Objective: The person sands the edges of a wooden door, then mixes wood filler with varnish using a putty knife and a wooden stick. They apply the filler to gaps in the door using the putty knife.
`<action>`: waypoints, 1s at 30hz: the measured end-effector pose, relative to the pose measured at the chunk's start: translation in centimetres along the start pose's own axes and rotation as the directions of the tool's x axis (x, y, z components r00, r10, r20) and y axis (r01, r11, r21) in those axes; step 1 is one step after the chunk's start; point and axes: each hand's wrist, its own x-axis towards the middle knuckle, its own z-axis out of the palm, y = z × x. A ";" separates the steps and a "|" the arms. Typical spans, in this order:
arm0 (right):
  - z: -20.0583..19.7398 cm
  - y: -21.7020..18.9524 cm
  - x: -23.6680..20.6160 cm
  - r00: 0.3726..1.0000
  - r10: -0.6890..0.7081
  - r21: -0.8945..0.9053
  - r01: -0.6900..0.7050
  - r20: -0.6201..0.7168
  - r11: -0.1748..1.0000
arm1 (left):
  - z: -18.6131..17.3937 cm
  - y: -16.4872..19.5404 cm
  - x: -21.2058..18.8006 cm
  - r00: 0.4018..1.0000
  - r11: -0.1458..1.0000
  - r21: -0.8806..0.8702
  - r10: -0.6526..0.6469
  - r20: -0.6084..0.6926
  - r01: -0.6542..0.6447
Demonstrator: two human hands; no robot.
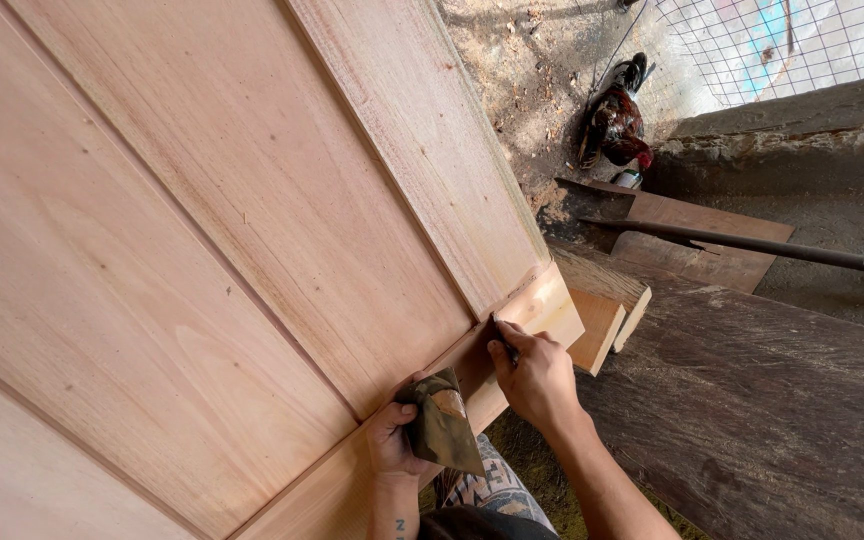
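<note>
A person works at the lower corner of a large pale wooden door panel point(202, 250) that fills most of the head view, its raised boards and grooves running diagonally. The left hand point(392, 440) rests on the bottom rail of the door panel, fingers closed around a folded dark sheet of sandpaper point(444, 425) whose worn brownish face turns upward. Just beside it, toward the door panel's corner, the right hand point(534, 378) presses against the rail's edge, fingers curled tight on a small dark tool point(505, 340); only its tip shows, so what kind it is cannot be told. Under the door panel's corner sit short offcut blocks point(600, 325) of light wood, resting on a broad dark weathered plank point(772, 420). Beyond the door panel's far edge, on the dusty ground, a rooster point(614, 125) with dark red plumage stands near a wire mesh fence point(792, 40). A long dark metal bar point(752, 245) lies across a reddish board point(702, 240) past the blocks.
</note>
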 end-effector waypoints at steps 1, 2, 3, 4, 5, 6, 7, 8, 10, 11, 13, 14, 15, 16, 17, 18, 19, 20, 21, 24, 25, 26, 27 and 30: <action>0.2 -0.1 -0.2 0.995 -0.081 0.006 0.082 -0.056 0.997 | 0.0 0.0 0.0 1.000 1.000 0.007 0.006 -0.012 -0.006; 0.3 -0.2 -0.4 0.980 -0.162 0.006 0.164 -0.113 0.986 | 0.0 0.0 0.0 1.000 1.000 0.004 0.008 -0.010 -0.008; 0.4 -0.3 -0.6 0.986 -0.135 -0.007 0.135 -0.096 0.991 | 0.0 0.0 0.0 1.000 1.000 0.001 0.010 -0.008 -0.010; 0.5 -0.4 -0.8 0.991 -0.105 -0.022 0.104 -0.080 0.994 | 0.0 0.0 -0.1 1.000 1.000 -0.002 0.010 -0.006 -0.010; 0.6 -0.5 -0.9 0.995 -0.079 -0.038 0.076 -0.062 0.996 | 0.0 0.0 -0.1 1.000 1.000 -0.002 0.007 -0.006 -0.007; 0.6 -0.5 -1.0 1.000 -0.025 -0.044 0.026 0.010 0.999 | -0.1 0.1 -0.1 1.000 1.000 -0.001 0.010 -0.005 -0.010; 0.6 -0.6 -1.1 0.996 0.027 -0.054 -0.022 0.086 0.998 | -0.2 0.2 -0.2 1.000 1.000 -0.001 0.015 -0.008 -0.015; 0.5 -0.6 -1.3 0.983 0.079 -0.069 -0.069 0.163 0.995 | -0.3 0.3 -0.4 1.000 1.000 -0.011 0.027 -0.010 -0.028; 0.2 -0.2 -1.7 0.944 0.145 0.019 -0.158 0.297 0.987 | -0.3 0.8 -0.7 0.998 0.998 -0.028 0.055 -0.001 -0.055; 0.0 0.3 -2.0 0.916 0.172 0.057 -0.206 0.361 0.977 | -0.2 1.1 -1.0 0.994 0.996 0.003 0.088 -0.063 -0.088; -0.7 1.2 -2.9 0.933 0.160 0.385 -0.284 0.323 0.878 | -0.2 1.9 -1.9 0.970 0.986 0.066 0.160 -0.184 -0.150; -1.0 1.7 -3.4 0.938 0.156 0.533 -0.306 0.308 0.789 | -0.1 2.4 -2.4 0.965 0.973 0.139 0.206 -0.161 -0.184; -1.3 2.1 -3.9 0.939 0.129 0.699 -0.326 0.320 0.637 | -0.2 2.9 -2.9 0.958 0.954 0.211 0.248 -0.143 -0.215; -1.6 2.5 -4.5 0.937 0.106 0.825 -0.344 0.333 0.449 | -0.2 3.3 -3.6 0.949 0.929 0.281 0.287 -0.130 -0.242; -1.9 2.7 -5.0 0.936 0.081 0.906 -0.352 0.343 0.236 | -0.2 3.6 -4.2 0.946 0.898 0.375 0.298 -0.128 -0.232; -2.1 2.8 -5.5 0.938 0.045 0.917 -0.346 0.344 0.197 | -0.1 3.9 -4.7 0.943 0.856 0.466 0.311 -0.121 -0.223; -2.5 2.9 -5.9 0.939 0.009 0.927 -0.342 0.345 0.156 | -0.1 4.0 -5.1 0.939 0.805 0.554 0.324 -0.113 -0.211; -2.7 3.0 -6.3 0.938 -0.028 0.933 -0.340 0.345 0.117 | -0.1 4.0 -5.4 0.938 0.761 0.608 0.337 -0.076 -0.224; -3.0 3.1 -6.5 0.921 -0.194 0.941 -0.332 0.338 0.062 | -0.1 3.9 -5.7 0.937 0.714 0.659 0.347 -0.040 -0.236; -3.8 3.6 -6.9 0.874 -0.312 0.926 -0.375 0.372 0.054 | -0.1 2.8 -5.7 0.919 0.539 0.803 0.394 0.026 -0.254; -3.9 4.0 -6.9 0.894 -0.112 0.896 -0.415 0.433 0.156 | -0.1 2.4 -5.5 0.909 0.471 0.845 0.415 0.043 -0.255; -3.9 4.4 -6.7 0.885 0.096 0.851 -0.465 0.456 0.245 | -0.1 2.0 -5.2 0.899 0.473 0.843 0.436 0.029 -0.257; -3.9 4.9 -6.5 0.889 0.058 0.828 -0.445 0.454 0.341 | -0.1 1.5 -4.8 0.892 0.478 0.841 0.452 0.012 -0.253; -4.0 6.6 -5.5 0.897 -0.049 0.723 -0.320 0.438 0.613 | -0.1 -0.2 -3.6 0.862 0.479 0.819 0.506 0.036 -0.316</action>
